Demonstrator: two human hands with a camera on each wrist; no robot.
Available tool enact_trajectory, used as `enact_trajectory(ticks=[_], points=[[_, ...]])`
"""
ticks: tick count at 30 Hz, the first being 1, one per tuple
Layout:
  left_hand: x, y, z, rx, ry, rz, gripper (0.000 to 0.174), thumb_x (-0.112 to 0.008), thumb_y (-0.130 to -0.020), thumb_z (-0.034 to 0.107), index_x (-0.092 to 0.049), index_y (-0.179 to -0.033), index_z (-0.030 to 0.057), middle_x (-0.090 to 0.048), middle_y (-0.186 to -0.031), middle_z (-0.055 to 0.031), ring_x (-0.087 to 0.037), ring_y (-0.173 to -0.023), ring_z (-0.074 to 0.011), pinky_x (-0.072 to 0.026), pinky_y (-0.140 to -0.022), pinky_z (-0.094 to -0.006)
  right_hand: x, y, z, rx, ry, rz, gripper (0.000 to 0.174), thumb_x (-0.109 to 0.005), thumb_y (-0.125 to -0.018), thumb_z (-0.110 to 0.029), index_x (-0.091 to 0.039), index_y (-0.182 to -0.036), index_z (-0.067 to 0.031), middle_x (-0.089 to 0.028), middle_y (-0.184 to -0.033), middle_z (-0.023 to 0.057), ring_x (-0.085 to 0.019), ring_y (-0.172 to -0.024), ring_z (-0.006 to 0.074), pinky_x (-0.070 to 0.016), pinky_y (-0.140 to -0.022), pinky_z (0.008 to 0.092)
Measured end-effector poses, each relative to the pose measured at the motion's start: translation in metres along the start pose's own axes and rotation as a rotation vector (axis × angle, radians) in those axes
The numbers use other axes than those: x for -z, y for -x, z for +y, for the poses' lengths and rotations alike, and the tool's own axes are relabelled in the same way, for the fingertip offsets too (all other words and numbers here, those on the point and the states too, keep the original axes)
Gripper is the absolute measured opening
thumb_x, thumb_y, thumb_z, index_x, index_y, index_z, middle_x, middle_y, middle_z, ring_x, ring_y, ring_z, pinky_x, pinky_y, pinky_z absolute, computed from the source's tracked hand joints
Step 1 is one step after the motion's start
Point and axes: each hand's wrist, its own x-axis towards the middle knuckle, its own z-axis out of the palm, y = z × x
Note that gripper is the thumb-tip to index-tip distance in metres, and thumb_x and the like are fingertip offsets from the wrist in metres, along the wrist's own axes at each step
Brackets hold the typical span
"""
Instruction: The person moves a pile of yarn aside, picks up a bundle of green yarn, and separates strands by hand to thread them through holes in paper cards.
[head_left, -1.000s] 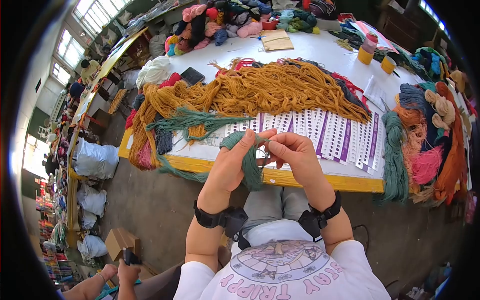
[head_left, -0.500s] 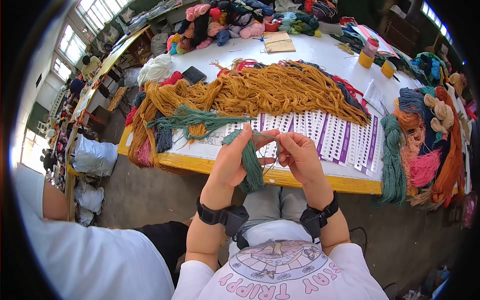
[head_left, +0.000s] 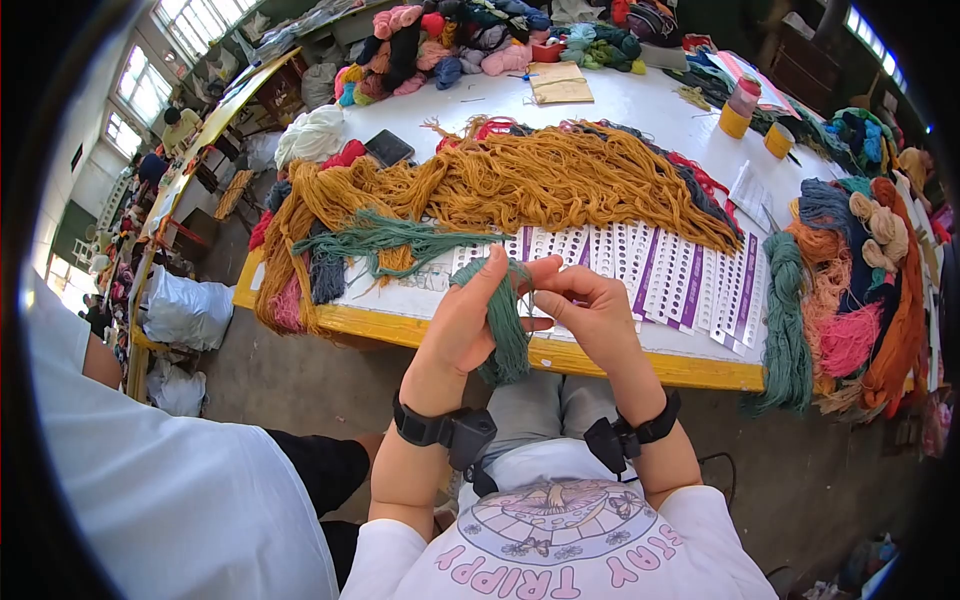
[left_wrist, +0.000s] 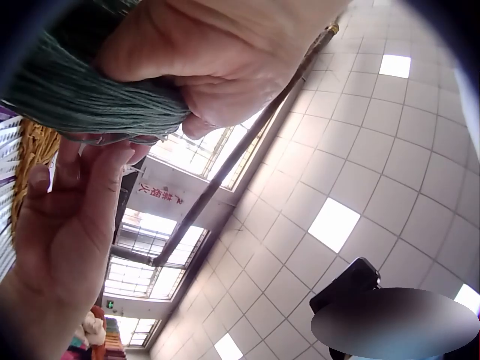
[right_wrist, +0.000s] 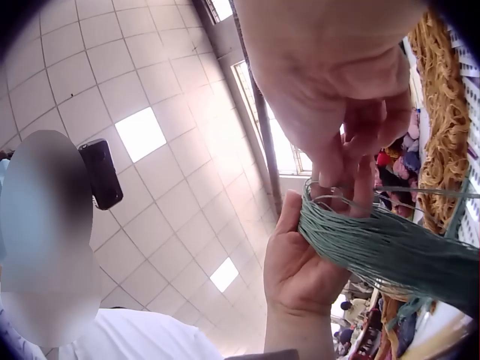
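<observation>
My left hand [head_left: 460, 325] grips a looped bundle of green yarn [head_left: 507, 335] over the table's front edge, the thumb up along its side. In the left wrist view the green yarn [left_wrist: 97, 105] lies in folded strands under that thumb. My right hand [head_left: 590, 310] is at the bundle's right side, fingertips pinching thin green strands near its looped end. From the right wrist view, the right hand [right_wrist: 337, 97] has its curled fingers at the loop of green yarn [right_wrist: 375, 240], with the left hand [right_wrist: 300, 274] behind it.
Mustard yarn [head_left: 540, 180] spreads across the white table, with loose green yarn [head_left: 390, 242] at its left. Punched cards [head_left: 680, 275] lie in front. A green skein [head_left: 788, 320] and orange yarn [head_left: 890, 300] hang over the right edge. A person in a white shirt [head_left: 180, 490] is close at left.
The right fingers drew slightly right with a strand, then came back toward the bundle. The left hand keeps its grip. A person in white has come in at the left.
</observation>
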Motion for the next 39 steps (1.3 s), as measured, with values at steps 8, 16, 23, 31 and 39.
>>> enact_trajectory(ticks=[8, 16, 23, 31, 39], points=[[0.004, 0.003, 0.001, -0.041, -0.095, 0.007, 0.049, -0.039, -0.092, 0.036, -0.049, -0.115, -0.0054, -0.048, -0.121, -0.0164, -0.051, -0.105, -0.0223, -0.0505, -0.079, -0.0380, 0.003, -0.002, 0.004, -0.052, -0.118, 0.014, 0.010, -0.059, -0.083, -0.011, -0.061, -0.085, -0.0010, -0.054, -0.071, -0.0015, -0.047, -0.062, 0.0035, -0.0400, -0.055, 0.0170], [0.003, 0.001, 0.003, -0.021, -0.049, 0.011, 0.045, -0.039, -0.092, 0.035, -0.052, -0.110, -0.0048, -0.048, -0.121, -0.0163, -0.052, -0.104, -0.0214, -0.0518, -0.076, -0.0377, 0.002, -0.002, 0.004, -0.004, 0.016, -0.008, 0.014, -0.063, -0.079, -0.010, -0.062, -0.090, -0.0011, -0.053, -0.071, -0.0021, -0.044, -0.059, 0.0027, -0.0368, -0.053, 0.0177], [0.000, 0.001, 0.004, 0.006, 0.008, 0.013, 0.041, -0.044, -0.091, 0.030, -0.053, -0.108, -0.0055, -0.049, -0.120, -0.0165, -0.054, -0.101, -0.0224, -0.0522, -0.075, -0.0366, 0.005, -0.002, 0.013, -0.010, -0.037, -0.019, 0.014, -0.065, -0.078, -0.009, -0.063, -0.087, 0.0009, -0.058, -0.076, 0.0007, -0.052, -0.071, 0.0057, -0.0433, -0.064, 0.0206], [-0.003, 0.001, 0.007, -0.052, -0.141, 0.121, 0.030, -0.055, -0.086, 0.020, -0.057, -0.102, -0.0049, -0.056, -0.110, -0.0157, -0.058, -0.092, -0.0201, -0.0536, -0.069, -0.0328, 0.010, -0.001, 0.005, -0.078, -0.215, -0.017, 0.014, -0.064, -0.081, -0.016, -0.064, -0.084, -0.0018, -0.057, -0.069, -0.0015, -0.050, -0.063, 0.0041, -0.0402, -0.055, 0.0181], [0.003, -0.005, 0.002, -0.046, -0.061, 0.111, 0.032, -0.055, -0.086, 0.024, -0.056, -0.103, -0.0027, -0.056, -0.111, -0.0125, -0.056, -0.095, -0.0179, -0.0522, -0.073, -0.0334, 0.010, -0.003, 0.008, -0.163, -0.294, 0.010, 0.017, -0.060, -0.083, -0.018, -0.064, -0.086, -0.0017, -0.055, -0.066, -0.0022, -0.052, -0.060, 0.0053, -0.0419, -0.054, 0.0181]])
